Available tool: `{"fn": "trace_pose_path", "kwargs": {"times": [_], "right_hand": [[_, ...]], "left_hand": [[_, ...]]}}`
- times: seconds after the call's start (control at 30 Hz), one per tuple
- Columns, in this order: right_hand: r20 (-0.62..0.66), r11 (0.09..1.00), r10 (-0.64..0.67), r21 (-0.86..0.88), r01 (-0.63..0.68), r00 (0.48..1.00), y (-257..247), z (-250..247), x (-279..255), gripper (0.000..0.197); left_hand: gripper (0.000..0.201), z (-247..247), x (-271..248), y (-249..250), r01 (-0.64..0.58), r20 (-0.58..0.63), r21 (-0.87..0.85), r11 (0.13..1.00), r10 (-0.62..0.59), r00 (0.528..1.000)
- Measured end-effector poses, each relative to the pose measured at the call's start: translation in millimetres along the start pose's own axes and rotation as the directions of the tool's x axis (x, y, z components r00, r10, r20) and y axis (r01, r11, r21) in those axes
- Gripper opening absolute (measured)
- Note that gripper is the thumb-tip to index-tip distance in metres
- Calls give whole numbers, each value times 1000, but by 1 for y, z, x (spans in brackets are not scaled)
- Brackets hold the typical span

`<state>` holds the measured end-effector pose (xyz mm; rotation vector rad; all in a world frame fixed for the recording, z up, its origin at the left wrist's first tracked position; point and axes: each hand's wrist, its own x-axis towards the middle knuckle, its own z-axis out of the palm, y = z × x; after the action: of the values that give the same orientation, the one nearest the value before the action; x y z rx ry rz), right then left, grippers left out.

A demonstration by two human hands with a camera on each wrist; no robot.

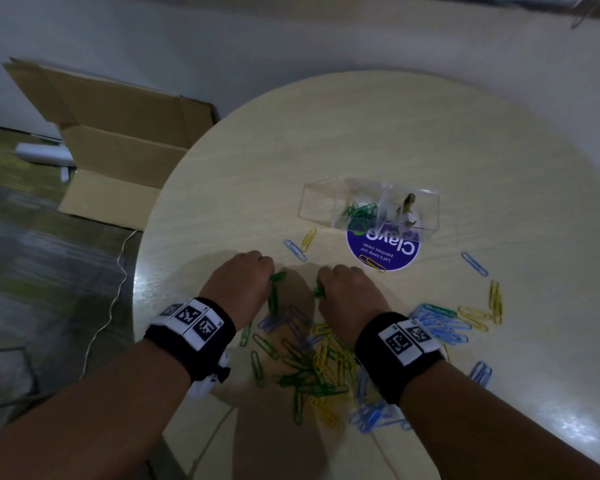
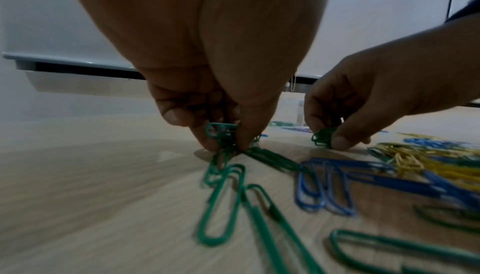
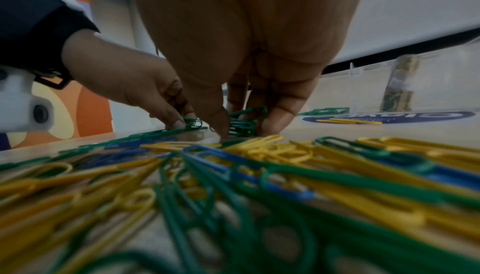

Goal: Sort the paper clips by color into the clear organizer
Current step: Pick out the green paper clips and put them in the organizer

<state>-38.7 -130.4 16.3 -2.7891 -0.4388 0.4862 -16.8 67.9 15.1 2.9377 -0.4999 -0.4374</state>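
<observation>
A heap of green, yellow and blue paper clips [image 1: 319,365] lies on the round table, close to me. My left hand [image 1: 246,282] pinches a bunch of green clips [image 2: 223,134] at the heap's far edge, fingertips [image 2: 207,144] down on the wood. Just to its right, my right hand [image 1: 343,289] pinches another bunch of green clips [image 3: 244,122] [image 2: 323,137]. The clear organizer [image 1: 371,206] stands beyond the hands; green clips [image 1: 359,209] lie in one compartment and a dull brownish item in the one to its right.
A round blue sticker [image 1: 383,249] lies under the organizer's near side, with a yellow clip [image 1: 373,263] on it. Stray blue and yellow clips [image 1: 475,263] are scattered right and left. The table edge [image 1: 142,258] curves at my left; a cardboard box [image 1: 118,147] sits on the floor.
</observation>
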Motion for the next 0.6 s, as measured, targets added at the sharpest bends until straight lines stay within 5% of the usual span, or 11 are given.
{"fn": "trace_pose_path", "kwargs": {"times": [0.17,0.37,0.5,0.6], "right_hand": [[-10,995,2,102,-1,1000,9,-1,-4,27],[-37,917,149,380,-124,988,30,-14,-15,21],[-107,776,374,580,-248,921,53,-50,-18,15],[-158,777,429,567,-274,889,71,-82,-2,17]], "left_hand": [[16,-5,3,1,88,32,-176,980,-84,996],[16,-25,13,27,133,0,-337,932,-141,990],[7,-50,41,61,150,-88,-591,793,-249,965],[9,-62,73,82,154,-108,-739,656,-341,934]]}}
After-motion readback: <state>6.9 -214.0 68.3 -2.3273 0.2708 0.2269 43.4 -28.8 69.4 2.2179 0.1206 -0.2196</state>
